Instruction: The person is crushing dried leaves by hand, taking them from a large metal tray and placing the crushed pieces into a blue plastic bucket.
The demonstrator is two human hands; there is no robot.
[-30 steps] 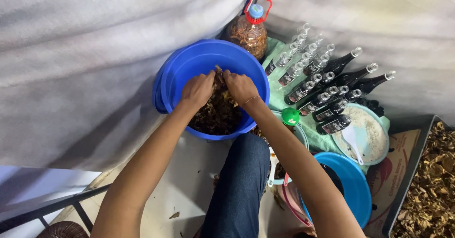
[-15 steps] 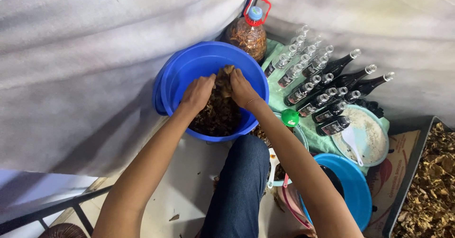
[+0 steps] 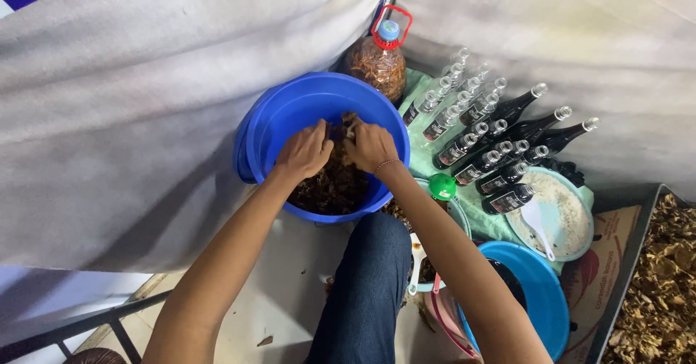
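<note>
A blue plastic basin stands against a grey cloth, partly filled with dark brown wet plant bits. Both my hands are inside it. My left hand and my right hand are closed together on a clump of the brown material, lifted just above the heap. A thin bracelet sits on my right wrist. My knee in blue jeans is just below the basin.
A large clear jug of brown matter with a blue cap stands behind the basin. Several dark capped bottles lie in rows on green cloth. A green funnel, a white bowl with spoon, another blue basin, and a tray of dry leaves are at right.
My hands have drawn closer together in the basin, squeezing the brown clump; the view has shifted slightly.
</note>
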